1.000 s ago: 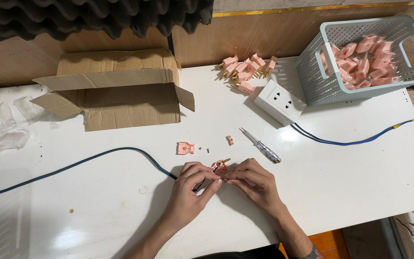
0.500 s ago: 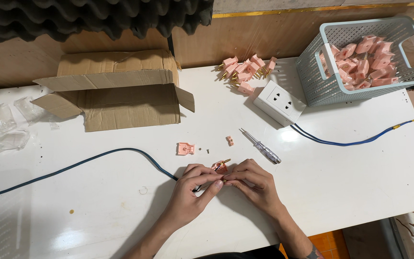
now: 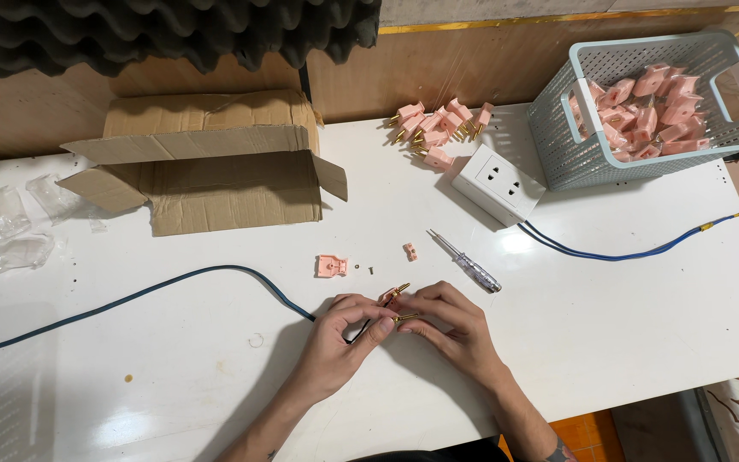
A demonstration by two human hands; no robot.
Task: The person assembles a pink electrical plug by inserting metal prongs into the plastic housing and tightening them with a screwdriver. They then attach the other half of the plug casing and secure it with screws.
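We grasp a pink plug half point(image 3: 393, 299) with brass pins between both hands point(image 3: 345, 328) point(image 3: 446, 318), cable end point(image 3: 322, 318) meeting it; screwdriver point(image 3: 465, 261) lies near right.

Open brown cardboard box point(image 3: 207, 167) lying on its side, far left of my table, flaps splayed. Clear crumpled plastic bags point(image 3: 19, 227) beside it, left edge.
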